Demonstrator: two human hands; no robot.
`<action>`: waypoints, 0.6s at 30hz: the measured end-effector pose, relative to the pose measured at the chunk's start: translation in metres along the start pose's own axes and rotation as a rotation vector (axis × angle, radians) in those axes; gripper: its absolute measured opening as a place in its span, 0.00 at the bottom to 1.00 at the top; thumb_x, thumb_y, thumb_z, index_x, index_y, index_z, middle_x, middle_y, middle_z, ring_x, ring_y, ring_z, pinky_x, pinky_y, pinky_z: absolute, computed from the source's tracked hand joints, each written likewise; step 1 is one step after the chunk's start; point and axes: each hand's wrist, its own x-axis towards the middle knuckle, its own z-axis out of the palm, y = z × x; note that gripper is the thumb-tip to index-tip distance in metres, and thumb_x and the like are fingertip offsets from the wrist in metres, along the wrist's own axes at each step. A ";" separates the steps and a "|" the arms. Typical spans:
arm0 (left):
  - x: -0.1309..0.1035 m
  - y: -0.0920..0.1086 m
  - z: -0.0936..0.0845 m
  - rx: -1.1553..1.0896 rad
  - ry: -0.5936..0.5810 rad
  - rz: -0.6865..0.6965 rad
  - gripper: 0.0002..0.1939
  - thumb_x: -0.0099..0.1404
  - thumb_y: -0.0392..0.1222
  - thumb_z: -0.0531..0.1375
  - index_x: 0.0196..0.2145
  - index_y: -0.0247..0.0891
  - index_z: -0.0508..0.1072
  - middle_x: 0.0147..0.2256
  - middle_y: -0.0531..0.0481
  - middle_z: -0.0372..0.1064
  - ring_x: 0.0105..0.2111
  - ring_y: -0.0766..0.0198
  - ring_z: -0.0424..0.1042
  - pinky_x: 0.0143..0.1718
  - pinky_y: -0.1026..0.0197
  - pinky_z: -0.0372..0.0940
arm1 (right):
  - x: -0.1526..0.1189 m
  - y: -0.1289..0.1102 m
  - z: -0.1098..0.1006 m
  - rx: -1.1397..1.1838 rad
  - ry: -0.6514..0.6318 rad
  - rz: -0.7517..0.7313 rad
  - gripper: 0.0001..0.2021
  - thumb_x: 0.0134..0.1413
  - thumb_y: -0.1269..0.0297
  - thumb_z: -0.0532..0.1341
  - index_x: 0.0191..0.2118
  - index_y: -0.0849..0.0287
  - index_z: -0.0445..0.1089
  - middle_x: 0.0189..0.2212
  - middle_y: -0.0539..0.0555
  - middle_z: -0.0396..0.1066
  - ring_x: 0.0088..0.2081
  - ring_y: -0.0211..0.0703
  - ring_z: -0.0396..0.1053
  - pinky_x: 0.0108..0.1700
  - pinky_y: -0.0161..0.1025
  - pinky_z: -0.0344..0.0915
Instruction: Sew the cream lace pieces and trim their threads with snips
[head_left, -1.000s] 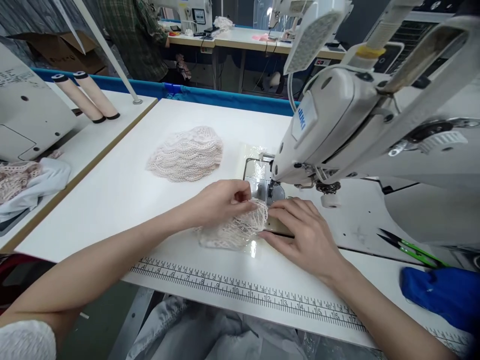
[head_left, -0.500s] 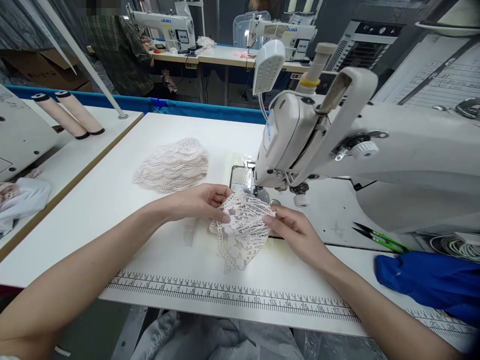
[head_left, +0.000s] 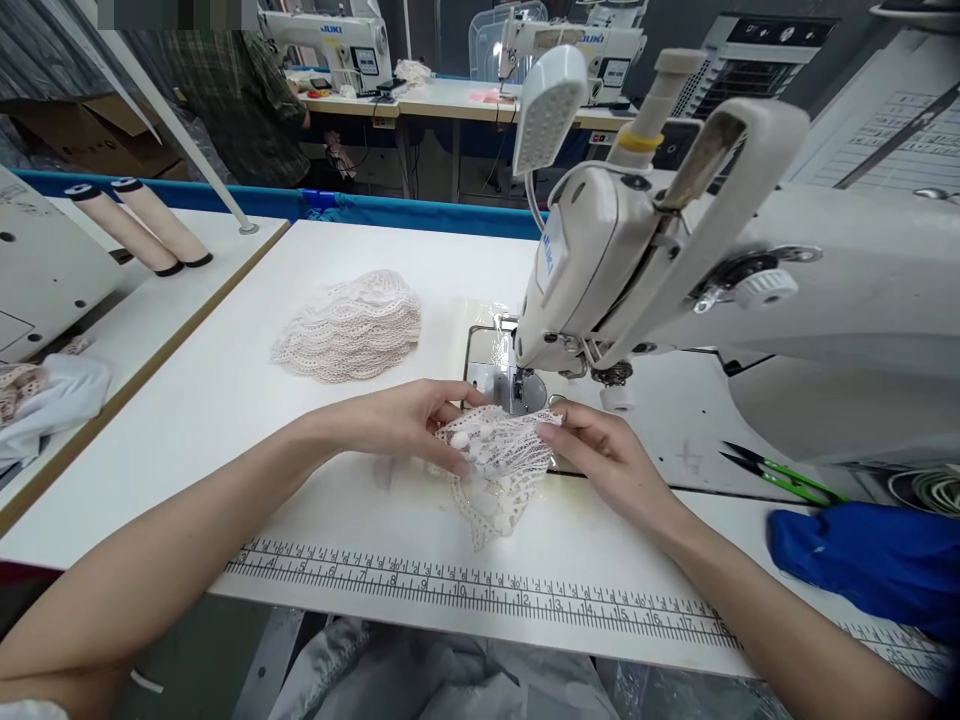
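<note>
A piece of pale lace [head_left: 501, 470] hangs between my two hands just in front of the sewing machine [head_left: 585, 260]. My left hand [head_left: 427, 425] pinches its left edge between thumb and fingers. At the upper right corner of the lace, my right hand [head_left: 600, 445] grips it the same way. The lace's pointed lower end rests toward the ruler strip. Right behind its top edge are the presser foot [head_left: 518, 385] and the metal needle plate [head_left: 491, 380]. To the left lies a stack of similar lace pieces [head_left: 352, 325].
Green-handled thread snips [head_left: 787, 475] and a blue cloth [head_left: 862, 560] lie on the right. A printed ruler [head_left: 465, 590] runs along the table's front edge. Two thread cones [head_left: 142, 230] lie at left. Another person [head_left: 232, 110] is at a machine [head_left: 330, 50] behind.
Both hands have drawn the lace slightly toward me, away from the presser foot, uncovering more of the needle plate. The camera view has shifted a little.
</note>
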 end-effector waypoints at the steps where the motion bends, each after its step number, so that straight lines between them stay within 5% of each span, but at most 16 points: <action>1: 0.000 0.001 0.002 0.010 0.012 -0.009 0.32 0.56 0.41 0.68 0.57 0.42 0.65 0.36 0.50 0.77 0.33 0.61 0.75 0.33 0.62 0.66 | 0.000 0.000 0.000 0.002 0.001 -0.008 0.20 0.57 0.44 0.60 0.29 0.57 0.69 0.24 0.49 0.63 0.27 0.39 0.63 0.29 0.37 0.62; 18: -0.003 0.002 0.004 0.105 0.061 0.044 0.17 0.54 0.47 0.68 0.39 0.39 0.74 0.33 0.51 0.74 0.32 0.60 0.73 0.30 0.62 0.64 | 0.003 -0.002 -0.008 -0.049 0.117 0.068 0.21 0.57 0.44 0.59 0.25 0.57 0.68 0.27 0.52 0.68 0.33 0.43 0.66 0.38 0.39 0.63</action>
